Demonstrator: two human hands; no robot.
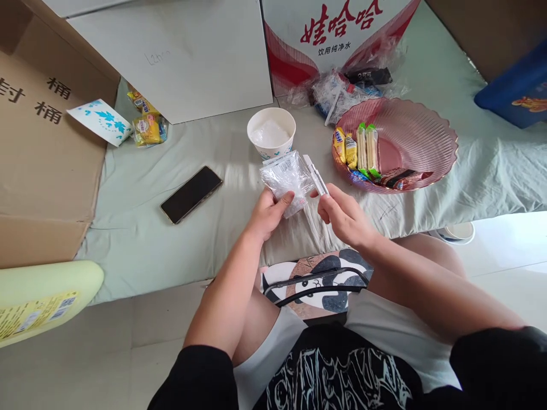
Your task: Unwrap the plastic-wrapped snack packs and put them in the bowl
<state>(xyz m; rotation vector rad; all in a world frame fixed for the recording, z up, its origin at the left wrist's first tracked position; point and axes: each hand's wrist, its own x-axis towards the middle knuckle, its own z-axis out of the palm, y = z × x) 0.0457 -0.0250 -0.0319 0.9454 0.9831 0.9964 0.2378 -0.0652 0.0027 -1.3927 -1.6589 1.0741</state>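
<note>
My left hand [267, 213] pinches the clear packet [287, 177]; my right hand [342, 215] grips a white stick [316, 175]. Loose fingers could drop either beside the paper cup [271, 134].

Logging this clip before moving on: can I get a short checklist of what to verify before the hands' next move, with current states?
1. Left hand grips clear plastic packet: ok.
2. Right hand holds white wrapped stick: ok.
3. Packet already opened: cannot tell.
4. Paper cup upright on the cloth: ok.
5. Pink bowl has free space beside its snacks: ok.
6. Phone away from both hands: ok.
</note>
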